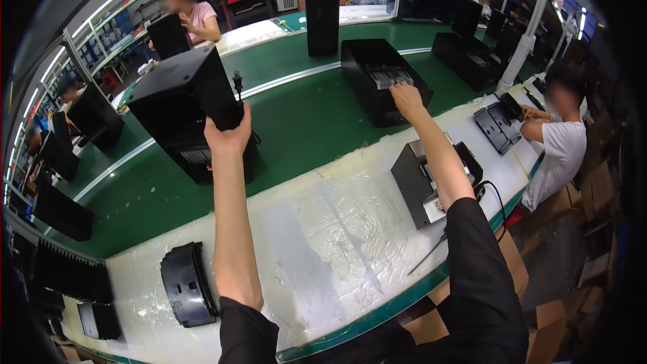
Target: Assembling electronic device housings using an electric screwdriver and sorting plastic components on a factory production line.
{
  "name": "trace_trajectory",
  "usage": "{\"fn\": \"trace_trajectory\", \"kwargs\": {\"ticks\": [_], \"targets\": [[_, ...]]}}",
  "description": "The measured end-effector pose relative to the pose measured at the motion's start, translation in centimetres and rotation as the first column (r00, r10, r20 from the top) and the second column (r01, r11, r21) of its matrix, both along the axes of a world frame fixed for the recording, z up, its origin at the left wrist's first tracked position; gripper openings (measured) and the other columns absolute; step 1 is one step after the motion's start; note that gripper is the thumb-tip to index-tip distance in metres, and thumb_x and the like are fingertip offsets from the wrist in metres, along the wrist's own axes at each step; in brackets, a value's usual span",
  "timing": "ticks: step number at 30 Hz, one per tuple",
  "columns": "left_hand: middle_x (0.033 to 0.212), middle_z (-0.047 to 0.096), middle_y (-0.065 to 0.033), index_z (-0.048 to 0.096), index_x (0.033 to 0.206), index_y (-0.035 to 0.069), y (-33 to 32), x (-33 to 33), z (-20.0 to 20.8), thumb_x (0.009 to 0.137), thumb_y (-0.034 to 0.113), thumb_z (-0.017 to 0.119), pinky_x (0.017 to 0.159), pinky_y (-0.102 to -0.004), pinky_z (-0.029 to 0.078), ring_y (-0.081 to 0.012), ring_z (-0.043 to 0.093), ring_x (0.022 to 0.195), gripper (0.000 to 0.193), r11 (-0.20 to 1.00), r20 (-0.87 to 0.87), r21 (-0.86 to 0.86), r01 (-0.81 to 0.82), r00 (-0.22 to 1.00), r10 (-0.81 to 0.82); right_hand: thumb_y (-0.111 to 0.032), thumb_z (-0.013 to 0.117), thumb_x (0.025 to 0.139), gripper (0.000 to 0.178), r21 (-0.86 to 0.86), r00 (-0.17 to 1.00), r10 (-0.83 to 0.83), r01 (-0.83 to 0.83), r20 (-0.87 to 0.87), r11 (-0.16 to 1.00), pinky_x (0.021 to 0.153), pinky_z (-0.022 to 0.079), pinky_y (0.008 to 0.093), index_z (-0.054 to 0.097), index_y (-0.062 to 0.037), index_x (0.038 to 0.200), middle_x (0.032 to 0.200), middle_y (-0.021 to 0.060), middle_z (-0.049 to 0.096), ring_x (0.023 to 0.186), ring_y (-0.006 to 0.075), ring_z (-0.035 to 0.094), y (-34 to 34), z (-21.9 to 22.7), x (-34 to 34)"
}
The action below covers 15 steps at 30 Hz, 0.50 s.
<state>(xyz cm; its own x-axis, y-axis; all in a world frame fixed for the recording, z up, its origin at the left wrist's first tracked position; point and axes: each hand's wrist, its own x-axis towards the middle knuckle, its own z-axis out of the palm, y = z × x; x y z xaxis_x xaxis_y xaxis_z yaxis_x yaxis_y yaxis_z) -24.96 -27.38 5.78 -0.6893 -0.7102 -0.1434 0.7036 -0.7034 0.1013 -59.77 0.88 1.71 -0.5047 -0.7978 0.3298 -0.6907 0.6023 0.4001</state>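
My left hand (229,135) grips the lower edge of a large black box-shaped casing (168,87), which stands tilted on the green belt at the left. A short cable with a plug (237,84) sticks up beside it. Farther right, my right hand (408,102) is closed at the opening of a second black casing (367,57), lying on its side on the belt. Its fingertips meet the rim beside a row of pale ribs (387,79) and are partly hidden. Both arms reach forward over the white bench.
The film-covered white bench (317,229) carries a curved black plastic part (189,286) at left and a dark metal device (414,185) with cables at right. More black casings (323,20) stand on the green belt (296,108). Co-workers sit at right (563,141) and far left (202,20).
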Motion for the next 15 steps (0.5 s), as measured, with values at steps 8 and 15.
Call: {"fn": "trace_trajectory", "kwargs": {"ticks": [8,15], "targets": [[0.137,0.022,-0.0220,0.020,0.136,0.002,1.9,-1.1,0.9,0.086,0.050,0.048,0.100,-0.0448,0.038,-0.0338,0.035,0.123,0.075,0.997,0.077,0.017,0.070,0.994,-0.071,-0.022,0.078,0.055,0.032,0.079,0.965,0.240,-0.248,0.102,0.965,0.077,0.047,0.0377,0.069,-0.0099,0.083,0.085,0.0136,0.062,0.092,0.0273,0.057,-2.6,7.0,4.3],[0.133,0.031,-0.0185,0.032,0.133,0.007,3.6,-1.0,1.0,0.088,0.054,0.041,0.098,-0.0476,0.039,-0.0378,0.039,0.117,0.066,0.999,0.264,0.035,0.023,0.964,-0.032,-0.031,0.076,0.057,0.031,0.102,0.857,0.430,-0.473,0.285,0.875,0.064,0.050,0.0398,0.068,-0.0078,0.076,0.074,0.0140,0.065,0.074,0.0312,0.064,-4.4,10.1,16.2]]}}
